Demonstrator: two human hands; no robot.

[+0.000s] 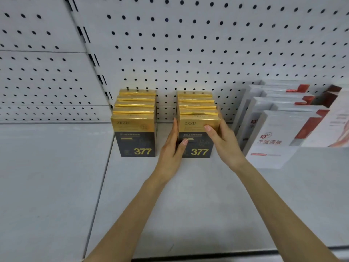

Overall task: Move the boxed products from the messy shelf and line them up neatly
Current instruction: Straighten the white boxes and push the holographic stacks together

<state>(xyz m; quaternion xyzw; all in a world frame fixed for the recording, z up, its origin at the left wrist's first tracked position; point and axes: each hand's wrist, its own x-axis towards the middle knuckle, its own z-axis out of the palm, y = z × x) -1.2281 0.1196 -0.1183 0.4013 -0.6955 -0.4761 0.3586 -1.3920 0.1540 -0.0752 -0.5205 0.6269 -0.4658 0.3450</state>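
Two rows of gold-and-black boxes marked "377" stand upright on the white shelf [188, 205], each row running back to the pegboard. The left row [135, 125] stands free. My hands hold the front box of the right row [198, 146] between them. My left hand [172, 148] lies flat against that box's left side with the thumb on its front face. My right hand [224, 142] presses its right side, with the thumb across the gold upper front. The boxes behind are mostly hidden; only their gold tops show.
White boxes with red accents [279, 133] stand in rows close to the right of my right hand. A white pegboard back wall [207, 44] rises behind. A seam divides this shelf from the neighbouring panel [47, 176] on the left. The shelf's front edge [245, 252] runs along the bottom.
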